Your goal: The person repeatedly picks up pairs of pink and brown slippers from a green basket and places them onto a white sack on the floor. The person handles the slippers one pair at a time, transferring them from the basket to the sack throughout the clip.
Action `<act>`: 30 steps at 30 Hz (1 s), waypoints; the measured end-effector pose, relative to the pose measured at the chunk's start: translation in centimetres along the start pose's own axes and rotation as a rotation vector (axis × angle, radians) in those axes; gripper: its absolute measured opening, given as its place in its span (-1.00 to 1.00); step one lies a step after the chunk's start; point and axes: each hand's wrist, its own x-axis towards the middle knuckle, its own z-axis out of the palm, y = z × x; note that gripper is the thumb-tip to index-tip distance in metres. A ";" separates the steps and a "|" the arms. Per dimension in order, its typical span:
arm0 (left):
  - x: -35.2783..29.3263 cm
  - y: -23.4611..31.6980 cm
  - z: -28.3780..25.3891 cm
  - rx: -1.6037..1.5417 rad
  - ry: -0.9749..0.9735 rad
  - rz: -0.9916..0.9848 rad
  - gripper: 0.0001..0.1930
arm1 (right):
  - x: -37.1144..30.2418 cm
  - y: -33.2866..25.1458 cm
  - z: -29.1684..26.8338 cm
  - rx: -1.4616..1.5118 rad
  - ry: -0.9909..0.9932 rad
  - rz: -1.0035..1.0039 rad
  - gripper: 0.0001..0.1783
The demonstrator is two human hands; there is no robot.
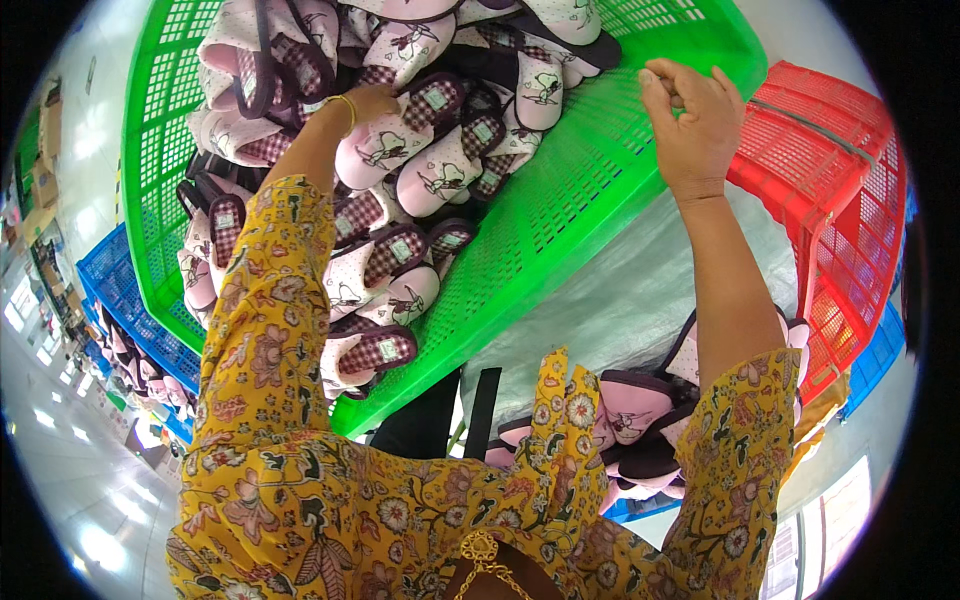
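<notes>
A large green plastic basket (pixel 545 235) holds a heap of white-and-pink slippers with dark trim, checked linings and a printed cartoon dog. My left hand (pixel 368 103), a yellow bangle at its wrist, reaches into the middle of the heap. Its fingers close at the opening of a slipper (pixel 375 150) and are partly hidden there. Over the basket's right wall is my right hand (pixel 695 130), raised, its fingers loosely bent and apart, with nothing seen in them.
Red plastic crates (pixel 810 150) stand at the right. More pink slippers (pixel 635 410) lie on greyish sheeting (pixel 600 320) below the basket's right wall. At the left is a blue crate (pixel 125 275), with slippers (pixel 150 380) near it.
</notes>
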 end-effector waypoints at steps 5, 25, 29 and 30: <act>-1.4 1.9 -0.2 -0.541 0.124 -0.451 -0.66 | 0.0 -0.2 0.1 0.003 -0.014 0.010 -0.93; 0.7 17.6 -1.8 -0.187 0.444 -0.043 -0.57 | 0.1 -0.1 0.1 -0.011 -0.013 0.035 -0.91; 4.3 18.2 -2.3 -0.242 0.453 -0.080 -0.59 | 0.2 -0.2 -0.1 -0.017 0.001 0.049 -0.92; 5.4 18.0 -1.8 -0.343 0.526 -0.137 -0.60 | 0.3 -0.4 -0.1 -0.011 -0.003 0.056 -0.92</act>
